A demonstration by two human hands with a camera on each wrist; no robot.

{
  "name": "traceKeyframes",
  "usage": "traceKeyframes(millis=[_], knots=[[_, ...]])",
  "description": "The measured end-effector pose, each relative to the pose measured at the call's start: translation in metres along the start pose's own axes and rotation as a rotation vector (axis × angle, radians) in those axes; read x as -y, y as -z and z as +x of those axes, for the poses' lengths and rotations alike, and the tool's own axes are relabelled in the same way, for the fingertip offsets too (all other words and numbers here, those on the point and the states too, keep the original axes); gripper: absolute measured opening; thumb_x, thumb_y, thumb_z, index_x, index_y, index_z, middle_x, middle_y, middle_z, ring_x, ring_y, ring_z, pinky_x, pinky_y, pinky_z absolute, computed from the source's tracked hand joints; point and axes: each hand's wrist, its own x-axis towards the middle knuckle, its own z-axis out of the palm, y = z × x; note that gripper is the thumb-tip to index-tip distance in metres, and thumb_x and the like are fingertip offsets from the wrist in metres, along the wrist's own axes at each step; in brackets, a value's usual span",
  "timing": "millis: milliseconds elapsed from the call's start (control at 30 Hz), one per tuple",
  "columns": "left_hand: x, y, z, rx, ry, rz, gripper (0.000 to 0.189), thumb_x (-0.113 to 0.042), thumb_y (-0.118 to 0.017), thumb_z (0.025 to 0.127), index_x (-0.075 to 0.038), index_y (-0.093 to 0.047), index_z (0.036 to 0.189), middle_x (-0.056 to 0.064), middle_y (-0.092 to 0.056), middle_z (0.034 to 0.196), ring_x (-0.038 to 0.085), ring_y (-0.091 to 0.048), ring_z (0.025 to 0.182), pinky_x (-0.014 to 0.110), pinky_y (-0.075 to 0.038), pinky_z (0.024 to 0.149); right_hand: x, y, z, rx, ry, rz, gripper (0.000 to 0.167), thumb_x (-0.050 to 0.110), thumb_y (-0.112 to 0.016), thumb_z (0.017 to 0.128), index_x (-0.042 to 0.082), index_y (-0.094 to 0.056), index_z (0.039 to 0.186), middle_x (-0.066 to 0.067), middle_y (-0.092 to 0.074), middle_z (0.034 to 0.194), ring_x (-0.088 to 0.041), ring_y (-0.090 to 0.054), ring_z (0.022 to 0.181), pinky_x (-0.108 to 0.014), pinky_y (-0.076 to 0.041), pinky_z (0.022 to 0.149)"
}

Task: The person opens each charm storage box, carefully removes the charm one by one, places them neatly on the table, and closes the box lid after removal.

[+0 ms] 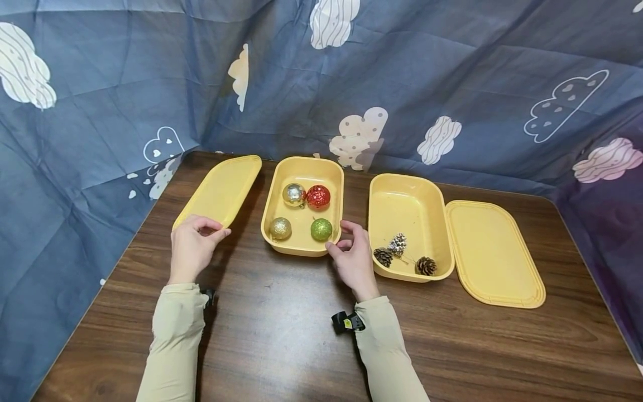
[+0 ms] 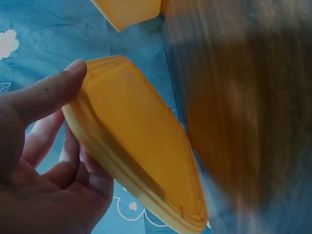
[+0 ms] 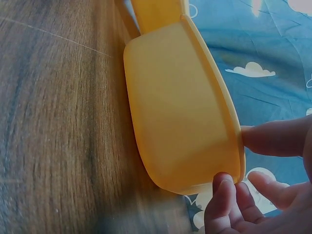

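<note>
My left hand [image 1: 193, 248] pinches the near end of a yellow plastic lid [image 1: 221, 187], thumb on one face and fingers behind. The lid is tilted; in the left wrist view its far end reaches away from the hand. To its right stands a yellow box [image 1: 301, 250] holding a silver bauble [image 1: 293, 194], a red one [image 1: 318, 197], a gold one [image 1: 281, 228] and a green one [image 1: 321, 229]. My right hand [image 1: 354, 259] grips this box's near right corner, thumb in front and fingers along the side. The right wrist view shows fingertips [image 3: 223, 179] against its wall.
A second yellow box [image 1: 409, 275] stands to the right, with two brown pine cones [image 1: 426, 266] and a frosted one [image 1: 398, 244] inside. Beside it another yellow lid [image 1: 494, 254] lies flat on the wooden table [image 1: 281, 335]. A blue cloth with clouds [image 1: 281, 72] hangs behind.
</note>
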Motion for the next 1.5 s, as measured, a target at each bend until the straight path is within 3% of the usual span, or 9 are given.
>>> traceKeyframes(millis=[300, 667, 1000, 1500], knots=[[0.008, -0.010, -0.002, 0.188, -0.114, 0.079, 0.006, -0.006, -0.077, 0.078, -0.003, -0.072, 0.077, 0.013, -0.065, 0.081, 0.025, -0.058, 0.073, 0.033, -0.043, 0.066, 0.001, 0.001, 0.000, 0.004, -0.001, -0.006, 0.056, 0.002, -0.070, 0.082, 0.003, -0.048, 0.133, -0.016, -0.047, 0.129, -0.022, -0.059, 0.090, -0.024, -0.050, 0.072], [0.010, -0.015, -0.003, 0.331, -0.125, 0.102, 0.004, -0.001, -0.071, 0.082, 0.002, -0.072, 0.084, 0.014, -0.066, 0.085, 0.027, -0.059, 0.077, 0.038, -0.047, 0.071, 0.000, 0.001, 0.000, 0.005, -0.005, -0.018, 0.056, 0.003, -0.070, 0.082, 0.003, -0.049, 0.133, -0.016, -0.048, 0.128, -0.022, -0.058, 0.090, -0.025, -0.050, 0.073], [0.012, -0.020, -0.003, 0.391, -0.106, 0.145, 0.004, -0.001, -0.069, 0.083, 0.000, -0.073, 0.084, 0.014, -0.066, 0.087, 0.028, -0.061, 0.081, 0.044, -0.048, 0.076, 0.000, 0.000, -0.001, -0.006, 0.015, -0.017, 0.053, 0.003, -0.070, 0.082, 0.003, -0.051, 0.131, -0.016, -0.049, 0.126, -0.022, -0.060, 0.088, -0.020, -0.048, 0.068], [0.009, -0.019, -0.003, 0.468, -0.082, 0.172, 0.011, 0.002, -0.063, 0.085, 0.002, -0.073, 0.090, 0.016, -0.065, 0.091, 0.033, -0.061, 0.091, 0.048, -0.049, 0.083, 0.001, 0.001, -0.001, 0.000, 0.002, -0.020, 0.054, 0.003, -0.071, 0.082, 0.002, -0.051, 0.132, -0.016, -0.048, 0.126, -0.022, -0.059, 0.089, -0.021, -0.050, 0.067]])
